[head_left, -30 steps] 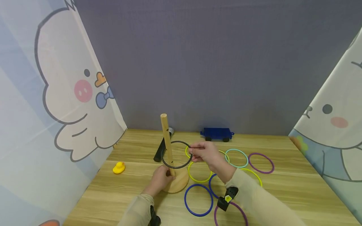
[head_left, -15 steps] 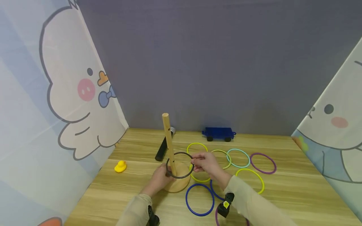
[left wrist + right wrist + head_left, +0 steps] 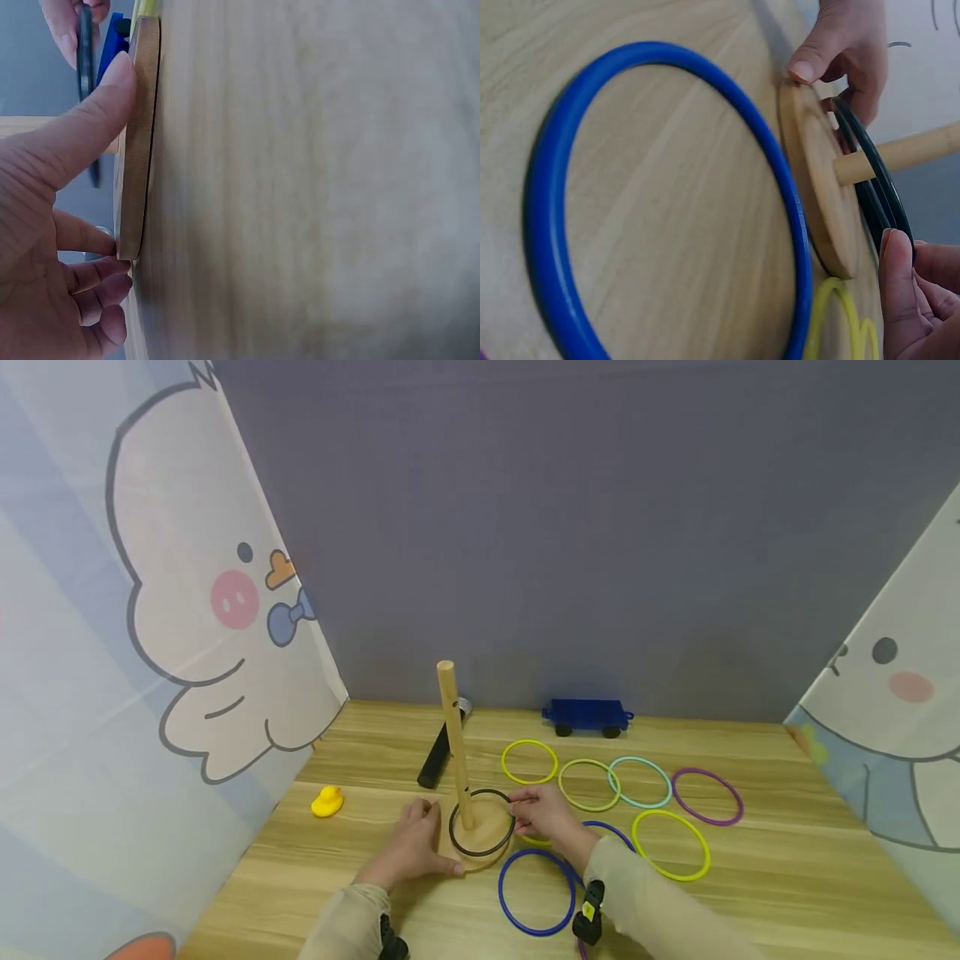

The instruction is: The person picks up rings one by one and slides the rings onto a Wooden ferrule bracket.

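Fingers (image 3: pixel 897 285) of right hand (image 3: pixel 542 814) pinch the black ring (image 3: pixel 481 823), which sits round the peg (image 3: pixel 455 745), low over the round wooden base (image 3: pixel 480 843). Left hand (image 3: pixel 411 850) grips the base edge, thumb on rim, fingers curled behind. Whether ring touches base: can't tell. Yellow ring (image 3: pixel 534 839) mostly hidden under right hand. Blue ring (image 3: pixel 537 891) just beside base; table (image 3: pixel 787 877) bare further right.
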### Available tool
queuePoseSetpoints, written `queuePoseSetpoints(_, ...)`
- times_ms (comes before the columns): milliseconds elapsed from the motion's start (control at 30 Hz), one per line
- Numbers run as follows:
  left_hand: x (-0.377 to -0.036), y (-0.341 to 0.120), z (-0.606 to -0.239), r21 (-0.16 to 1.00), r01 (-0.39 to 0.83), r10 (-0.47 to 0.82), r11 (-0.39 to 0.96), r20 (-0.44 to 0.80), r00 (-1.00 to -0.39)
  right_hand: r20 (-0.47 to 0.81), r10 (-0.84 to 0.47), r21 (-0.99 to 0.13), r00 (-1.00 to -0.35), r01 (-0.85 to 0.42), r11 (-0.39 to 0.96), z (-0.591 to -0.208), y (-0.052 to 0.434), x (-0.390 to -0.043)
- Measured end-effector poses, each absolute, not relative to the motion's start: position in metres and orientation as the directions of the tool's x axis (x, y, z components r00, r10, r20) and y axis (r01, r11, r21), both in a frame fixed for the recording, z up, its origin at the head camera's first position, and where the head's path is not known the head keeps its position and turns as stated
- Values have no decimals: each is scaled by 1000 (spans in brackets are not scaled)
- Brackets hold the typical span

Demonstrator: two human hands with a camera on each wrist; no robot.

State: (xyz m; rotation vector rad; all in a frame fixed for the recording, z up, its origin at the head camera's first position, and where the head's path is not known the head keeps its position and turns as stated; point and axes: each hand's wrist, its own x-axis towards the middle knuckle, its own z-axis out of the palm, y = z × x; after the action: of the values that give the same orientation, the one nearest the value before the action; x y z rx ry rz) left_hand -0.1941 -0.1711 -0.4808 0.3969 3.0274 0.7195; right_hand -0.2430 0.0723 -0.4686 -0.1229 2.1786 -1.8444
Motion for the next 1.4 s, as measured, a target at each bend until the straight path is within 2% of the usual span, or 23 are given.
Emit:
queuePoseSetpoints(233,-194,-168,-486,421,257,259,870,54,-964,-170,-211,-966,-963,121,226,-479,64,-242)
queuePoseSetpoints(667,-196,-165,-486,428,279,278,860,68,-958,-94,-150,-947,-984,41,319,-488,57,-244)
queuePoseSetpoints(1067,-195,-168,-484,475,250,265,844,37,-964,-76,-247,-944,-966,-10,330,-473,85,-236)
queuePoseSetpoints(1400,-198,-173,-483,463,245,264,852,25,-964,-27,-342,-836,-939,-167,523,-464,126,-214)
